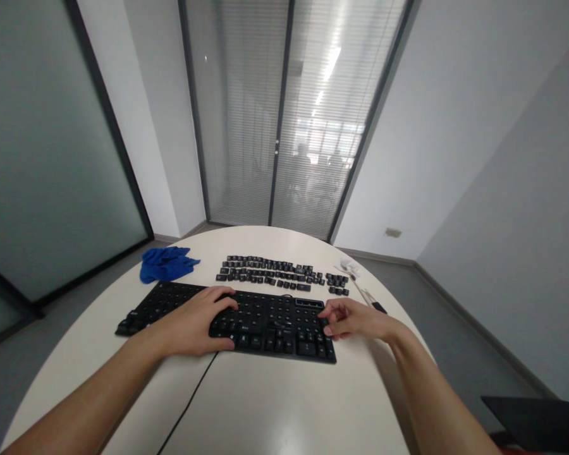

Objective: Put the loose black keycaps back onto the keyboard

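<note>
A black keyboard (265,322) lies across the round white table (275,404), its cable running toward me. My left hand (194,322) rests flat on its left half, fingers stretched over the frame and thumb at the front edge. My right hand (348,319) is at the keyboard's right end, fingers curled in a pinch against the edge; what it pinches is too small to make out. Behind the keyboard, several loose black keycaps (275,273) are laid out in rows on the table.
A crumpled blue cloth (165,263) lies at the back left of the table. Small white bits and thin sticks (353,272) sit at the back right, near a small dark object (378,308). A dark item (535,420) shows at lower right. Glass doors with blinds stand behind.
</note>
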Available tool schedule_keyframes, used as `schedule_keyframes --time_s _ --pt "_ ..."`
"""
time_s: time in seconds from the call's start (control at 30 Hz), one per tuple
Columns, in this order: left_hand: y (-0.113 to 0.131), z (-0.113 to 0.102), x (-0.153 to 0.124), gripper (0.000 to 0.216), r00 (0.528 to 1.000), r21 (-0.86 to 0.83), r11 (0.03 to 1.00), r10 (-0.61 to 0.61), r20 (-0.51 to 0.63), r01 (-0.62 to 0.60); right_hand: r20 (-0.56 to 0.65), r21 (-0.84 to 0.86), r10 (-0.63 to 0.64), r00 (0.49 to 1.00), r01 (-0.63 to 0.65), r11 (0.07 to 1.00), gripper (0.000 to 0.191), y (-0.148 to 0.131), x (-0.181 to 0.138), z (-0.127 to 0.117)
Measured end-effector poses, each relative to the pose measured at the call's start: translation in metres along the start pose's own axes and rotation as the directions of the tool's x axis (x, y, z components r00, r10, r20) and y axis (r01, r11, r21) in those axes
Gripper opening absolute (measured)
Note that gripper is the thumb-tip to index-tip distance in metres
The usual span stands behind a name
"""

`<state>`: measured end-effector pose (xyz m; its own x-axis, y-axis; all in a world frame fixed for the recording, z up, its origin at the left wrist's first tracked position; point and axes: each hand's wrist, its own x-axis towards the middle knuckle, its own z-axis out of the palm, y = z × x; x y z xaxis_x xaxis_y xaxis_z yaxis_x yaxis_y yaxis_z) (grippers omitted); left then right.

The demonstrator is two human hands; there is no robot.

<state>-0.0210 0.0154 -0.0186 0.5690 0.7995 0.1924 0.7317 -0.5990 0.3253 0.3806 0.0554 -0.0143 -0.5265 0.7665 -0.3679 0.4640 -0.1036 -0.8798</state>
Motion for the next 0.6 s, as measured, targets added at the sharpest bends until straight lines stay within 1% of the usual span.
schedule_keyframes --time_s 0.07,0.1,0.13,0.17,0.2,0.23,0.27,0.3,0.33,0.37,0.4,0.53,0.6 --pt "0.0 0.001 0.0 0.056 1.0 0.006 1.0 -0.009 0.005 0.009 -0.036 -0.059 -0.059 0.998 0.057 0.997 0.047 0.0 -0.001 -0.003" --pt "-0.001 0.001 0.0 0.056 1.0 0.008 1.0 -0.012 0.005 0.012 -0.086 -0.112 -0.091 0.992 0.081 0.99 0.046 0.001 -0.001 -0.006" --pt "-0.001 0.001 0.0 0.056 1.0 0.008 1.0 -0.011 0.003 0.011 -0.168 -0.179 -0.122 0.978 0.092 0.98 0.045 0.004 0.0 -0.011" --pt "-0.002 0.002 -0.001 0.056 1.0 0.008 1.0 -0.009 -0.001 0.009 -0.263 -0.255 -0.159 0.952 0.09 0.963 0.045 0.007 0.001 -0.017" --pt "-0.002 0.002 -0.001 0.056 1.0 0.008 1.0 -0.004 -0.005 0.004 -0.387 -0.339 -0.188 0.903 0.05 0.939 0.043 0.012 0.003 -0.024" --pt "-0.002 0.002 0.0 0.056 1.0 0.008 1.0 0.002 -0.011 -0.001 -0.529 -0.405 -0.208 0.823 -0.03 0.914 0.039 0.017 0.005 -0.031" --pt "-0.002 0.002 0.0 0.055 1.0 0.009 1.0 0.009 -0.015 -0.009 -0.64 -0.456 -0.228 0.734 -0.124 0.882 0.035 0.024 0.007 -0.038" --pt "-0.001 0.002 0.0 0.055 1.0 0.01 1.0 0.017 -0.018 -0.016 -0.704 -0.482 -0.241 0.668 -0.2 0.853 0.032 0.03 0.008 -0.044" --pt "0.0 0.002 0.0 0.055 1.0 0.01 1.0 0.025 -0.018 -0.024 -0.735 -0.492 -0.246 0.631 -0.247 0.835 0.03 0.036 0.009 -0.049" --pt "0.001 0.001 0.001 0.055 0.999 0.008 0.999 0.033 -0.014 -0.033 -0.75 -0.493 -0.242 0.615 -0.277 0.825 0.029 0.042 0.01 -0.053" --pt "0.003 0.001 0.001 0.057 0.999 0.006 0.999 0.042 -0.009 -0.042 -0.751 -0.498 -0.242 0.615 -0.286 0.818 0.031 0.046 0.01 -0.055" --pt "0.006 0.004 0.002 0.073 0.997 0.002 0.997 0.078 0.015 -0.078 -0.707 -0.531 -0.239 0.665 -0.277 0.801 0.031 0.051 0.011 -0.051" --pt "0.005 0.008 0.003 0.078 0.997 0.02 0.997 0.076 0.03 -0.077 -0.7 -0.538 -0.231 0.676 -0.286 0.793 0.03 0.047 0.011 -0.048"
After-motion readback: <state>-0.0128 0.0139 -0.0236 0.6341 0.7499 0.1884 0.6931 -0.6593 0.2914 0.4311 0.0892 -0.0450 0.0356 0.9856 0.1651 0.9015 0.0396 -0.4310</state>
